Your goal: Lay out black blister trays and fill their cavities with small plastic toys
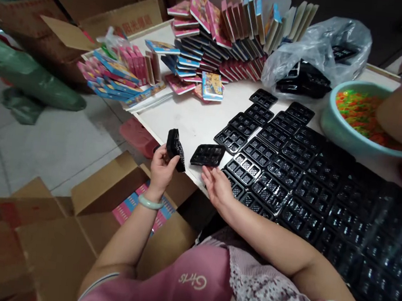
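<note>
My left hand (163, 168) is closed around a small stack of black plastic trays (175, 149), held up on edge by the table's near edge. Thumb and fingers press on opposite sides of it. A single black compartment tray (207, 155) is just to the right of the stack, over the white table. My right hand (218, 185) is at that tray's near edge, fingers stretched out and fingertips touching or nearly touching it. No thumb shows over the tray. Beside my right hand, many matching black trays (259, 150) lie in close rows.
Stacks of pink and blue boxed books (214, 51) fill the table's far side. A clear plastic bag (326, 53) holds more black trays. A light-blue basin (334, 112) contains small orange and green pieces. Below left stand open cardboard boxes (104, 183).
</note>
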{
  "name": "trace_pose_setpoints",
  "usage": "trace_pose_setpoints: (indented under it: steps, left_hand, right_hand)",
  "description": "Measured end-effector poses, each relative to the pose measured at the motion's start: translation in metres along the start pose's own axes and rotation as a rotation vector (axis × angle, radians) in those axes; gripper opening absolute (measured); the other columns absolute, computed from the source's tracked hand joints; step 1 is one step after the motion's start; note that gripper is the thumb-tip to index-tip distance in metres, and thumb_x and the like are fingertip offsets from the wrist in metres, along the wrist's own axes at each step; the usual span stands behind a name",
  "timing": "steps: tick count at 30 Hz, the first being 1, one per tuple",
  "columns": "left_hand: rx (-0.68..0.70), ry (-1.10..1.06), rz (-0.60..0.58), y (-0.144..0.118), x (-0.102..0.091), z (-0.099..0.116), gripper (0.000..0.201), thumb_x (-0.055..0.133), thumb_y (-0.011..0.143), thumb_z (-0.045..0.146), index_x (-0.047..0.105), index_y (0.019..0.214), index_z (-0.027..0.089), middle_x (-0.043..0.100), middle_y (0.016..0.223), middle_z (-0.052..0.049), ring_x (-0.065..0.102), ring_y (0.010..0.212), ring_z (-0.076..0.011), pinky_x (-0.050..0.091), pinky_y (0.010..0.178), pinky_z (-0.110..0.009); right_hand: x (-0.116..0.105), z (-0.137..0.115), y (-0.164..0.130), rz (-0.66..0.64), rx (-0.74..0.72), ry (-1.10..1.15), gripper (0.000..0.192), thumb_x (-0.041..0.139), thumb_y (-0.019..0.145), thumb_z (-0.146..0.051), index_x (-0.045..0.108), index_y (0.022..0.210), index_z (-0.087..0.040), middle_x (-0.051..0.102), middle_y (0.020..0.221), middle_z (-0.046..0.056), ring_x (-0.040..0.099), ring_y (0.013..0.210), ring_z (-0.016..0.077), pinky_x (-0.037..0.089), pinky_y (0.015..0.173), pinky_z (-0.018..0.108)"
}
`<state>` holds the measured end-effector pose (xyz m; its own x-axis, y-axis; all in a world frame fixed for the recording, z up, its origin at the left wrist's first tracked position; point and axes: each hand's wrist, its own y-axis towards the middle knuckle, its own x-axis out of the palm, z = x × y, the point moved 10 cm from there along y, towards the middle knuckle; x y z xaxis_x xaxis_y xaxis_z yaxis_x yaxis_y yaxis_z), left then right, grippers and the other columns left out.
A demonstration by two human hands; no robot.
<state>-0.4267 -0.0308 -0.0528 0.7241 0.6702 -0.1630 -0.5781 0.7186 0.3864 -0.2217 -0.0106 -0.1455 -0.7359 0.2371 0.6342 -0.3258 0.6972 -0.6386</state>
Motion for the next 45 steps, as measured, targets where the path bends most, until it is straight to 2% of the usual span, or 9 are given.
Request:
trace_pose_setpoints:
  steps: [5, 9, 12, 15, 20, 24, 29, 38, 45]
  left_hand:
    - [0.039, 0.049, -0.064, -0.004, 0.011, 0.008, 0.03, 0.073, 0.074, 0.04, 0.056, 0.09, 0.022, 0.061, 0.122, -0.01, 0.061, 0.109, -0.0216, 0.051, 0.09, -0.035]
    - [0.14, 0.107, -0.343, -0.014, 0.042, 0.035, 0.021, 0.073, 0.074, 0.035, 0.061, 0.086, 0.023, 0.061, 0.124, -0.011, 0.059, 0.115, -0.0252, 0.05, 0.096, -0.042]
    - [0.17, 0.143, -0.426, -0.02, 0.055, 0.044, 0.014, 0.072, 0.075, 0.03, 0.063, 0.084, 0.023, 0.063, 0.121, -0.011, 0.059, 0.117, -0.0252, 0.047, 0.101, -0.044]
    - [0.104, 0.077, -0.314, -0.007, 0.049, 0.034, 0.018, 0.073, 0.073, 0.031, 0.061, 0.083, 0.022, 0.063, 0.12, -0.01, 0.061, 0.109, -0.0237, 0.053, 0.087, -0.037]
    - [-0.012, -0.033, 0.12, 0.04, 0.005, 0.003, 0.027, 0.077, 0.068, 0.03, 0.059, 0.086, 0.021, 0.064, 0.101, -0.005, 0.06, 0.099, -0.0189, 0.053, 0.08, -0.026]
    - [-0.029, -0.023, 0.138, 0.071, 0.001, -0.012, 0.028, 0.076, 0.067, 0.025, 0.059, 0.088, 0.02, 0.063, 0.101, -0.004, 0.059, 0.098, -0.0176, 0.051, 0.078, -0.023]
    - [0.041, 0.019, -0.017, 0.08, 0.025, -0.025, 0.027, 0.075, 0.069, 0.03, 0.057, 0.086, 0.02, 0.062, 0.11, -0.005, 0.059, 0.1, -0.0179, 0.053, 0.074, -0.024]
    - [0.081, -0.064, -0.322, 0.048, 0.076, -0.022, 0.03, 0.073, 0.076, 0.043, 0.057, 0.089, 0.021, 0.063, 0.117, -0.008, 0.06, 0.106, -0.0197, 0.054, 0.073, -0.026]
    - [0.118, -0.086, -0.339, 0.049, 0.082, -0.013, 0.032, 0.074, 0.076, 0.046, 0.058, 0.089, 0.021, 0.064, 0.114, -0.008, 0.062, 0.102, -0.0182, 0.055, 0.073, -0.027]
  right_hand:
    - [0.021, 0.013, -0.022, -0.239, 0.216, -0.329, 0.025, 0.077, 0.069, -0.026, 0.062, 0.088, -0.02, 0.067, 0.085, 0.002, 0.068, 0.077, 0.0156, 0.056, 0.066, 0.029]
    - [0.054, -0.049, -0.029, -0.358, -0.292, -0.638, 0.025, 0.073, 0.071, -0.035, 0.066, 0.093, -0.025, 0.066, 0.089, -0.002, 0.06, 0.072, 0.012, 0.051, 0.064, 0.026]
    - [0.074, -0.074, -0.028, -0.454, -0.51, -0.815, 0.015, 0.065, 0.079, -0.036, 0.068, 0.089, -0.024, 0.067, 0.092, 0.0, 0.06, 0.077, 0.0139, 0.051, 0.072, 0.029]
    - [0.093, -0.088, -0.018, -0.586, -0.728, -1.07, 0.021, 0.054, 0.089, -0.033, 0.068, 0.101, -0.023, 0.068, 0.104, 0.004, 0.062, 0.093, 0.0181, 0.05, 0.083, 0.034]
    - [0.108, -0.067, 0.033, -0.689, -0.92, -1.925, 0.03, 0.045, 0.093, -0.016, 0.068, 0.113, -0.018, 0.06, 0.133, 0.011, 0.045, 0.126, 0.0287, 0.035, 0.103, 0.048]
    - [0.102, -0.047, 0.051, -0.669, -0.937, -2.265, 0.033, 0.04, 0.096, -0.017, 0.068, 0.115, -0.017, 0.059, 0.133, 0.013, 0.043, 0.125, 0.0306, 0.03, 0.103, 0.05]
    - [0.078, -0.042, 0.029, -0.631, -0.936, -2.327, 0.03, 0.043, 0.096, -0.021, 0.069, 0.11, -0.017, 0.066, 0.112, 0.012, 0.05, 0.113, 0.028, 0.028, 0.103, 0.047]
    - [0.045, -0.048, -0.002, -0.661, -0.859, -2.209, 0.03, 0.048, 0.095, -0.024, 0.067, 0.118, -0.018, 0.067, 0.117, 0.012, 0.051, 0.115, 0.0286, 0.026, 0.105, 0.048]
    - [0.044, -0.049, -0.005, -0.742, -0.881, -2.033, 0.03, 0.047, 0.096, -0.02, 0.065, 0.119, -0.019, 0.067, 0.121, 0.01, 0.049, 0.121, 0.0275, 0.025, 0.106, 0.049]
